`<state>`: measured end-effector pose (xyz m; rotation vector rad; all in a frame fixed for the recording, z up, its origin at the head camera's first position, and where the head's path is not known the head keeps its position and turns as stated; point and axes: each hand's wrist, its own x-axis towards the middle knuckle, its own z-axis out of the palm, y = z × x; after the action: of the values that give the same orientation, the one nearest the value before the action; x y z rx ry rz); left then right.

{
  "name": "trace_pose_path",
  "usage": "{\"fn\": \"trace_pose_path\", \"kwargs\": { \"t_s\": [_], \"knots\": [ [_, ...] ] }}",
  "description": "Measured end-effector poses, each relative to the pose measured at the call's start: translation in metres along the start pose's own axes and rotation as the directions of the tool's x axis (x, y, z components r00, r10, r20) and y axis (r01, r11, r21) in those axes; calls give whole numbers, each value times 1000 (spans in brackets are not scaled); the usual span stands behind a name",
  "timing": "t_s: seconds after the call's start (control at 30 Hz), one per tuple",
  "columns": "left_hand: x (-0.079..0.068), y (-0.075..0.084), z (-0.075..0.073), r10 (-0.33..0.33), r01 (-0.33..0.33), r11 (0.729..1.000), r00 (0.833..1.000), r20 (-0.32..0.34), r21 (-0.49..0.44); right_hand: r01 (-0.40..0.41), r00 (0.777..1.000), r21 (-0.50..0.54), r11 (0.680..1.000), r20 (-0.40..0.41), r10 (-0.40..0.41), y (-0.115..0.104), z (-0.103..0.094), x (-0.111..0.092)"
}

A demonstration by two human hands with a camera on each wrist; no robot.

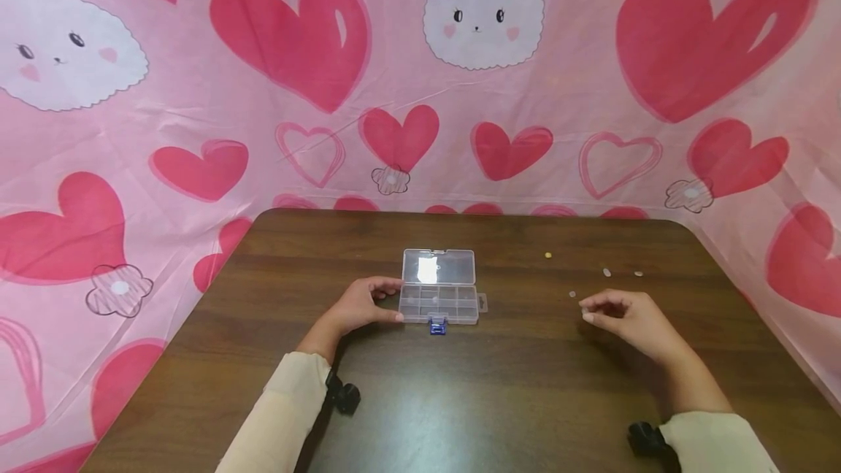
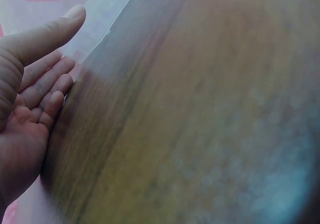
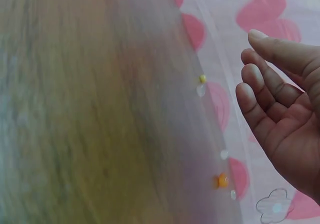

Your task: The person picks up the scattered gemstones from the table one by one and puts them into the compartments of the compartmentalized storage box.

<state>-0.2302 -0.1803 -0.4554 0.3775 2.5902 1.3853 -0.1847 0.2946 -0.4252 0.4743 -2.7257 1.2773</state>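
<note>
A clear plastic compartment box (image 1: 439, 305) lies on the table with its lid (image 1: 453, 267) raised at the back and a blue latch (image 1: 438, 326) at the front. My left hand (image 1: 355, 306) rests at its left side, thumb near the front corner and fingertips near the hinge. In the left wrist view that thumb stands apart from loosely bent fingers (image 2: 55, 82). Over the right part of the table is my right hand (image 1: 627, 316), thumb and forefinger close together, with nothing visible between them. Just beyond its fingertips lies a tiny clear piece (image 1: 572, 294).
A yellow bead (image 1: 548, 255) and small whitish pieces (image 1: 607, 272) are scattered at the back right. The right wrist view also shows an orange piece (image 3: 221, 180) among them. A pink heart-printed cloth (image 1: 407, 79) hangs behind the brown table (image 1: 460, 400).
</note>
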Motion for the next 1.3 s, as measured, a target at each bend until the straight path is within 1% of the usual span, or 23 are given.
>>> {"fn": "trace_pose_path", "kwargs": {
  "t_s": [0.13,0.27,0.37,0.5,0.6,0.8,0.9,1.03,1.3],
  "knots": [
    [1,-1,1,-4,4,1000,1000,3,5,40,999,35,999,-11,-39,-6,4,2],
    [1,-1,0,-9,9,1000,1000,4,8,77,996,95,992,-47,-73,-10,11,6],
    [0,0,0,-8,8,1000,1000,2,9,83,995,117,990,-71,-75,-13,16,9],
    [0,1,0,-2,2,1000,1000,3,6,74,995,114,991,-76,-66,-20,21,11],
    [0,0,0,1,-1,1000,1000,3,10,87,994,124,988,-77,-78,-30,24,11],
    [-1,0,1,10,-10,1000,1000,-2,14,125,990,167,978,-83,-113,-63,23,10],
    [-1,0,0,1,-1,1000,1000,-4,10,122,991,177,977,-79,-110,-71,25,11],
    [-1,0,0,-10,10,1000,1000,2,2,132,990,181,974,-69,-121,-68,31,14],
    [-1,1,0,10,-10,1000,1000,7,-4,119,992,219,969,-54,-110,-39,47,27]
  ]
}}
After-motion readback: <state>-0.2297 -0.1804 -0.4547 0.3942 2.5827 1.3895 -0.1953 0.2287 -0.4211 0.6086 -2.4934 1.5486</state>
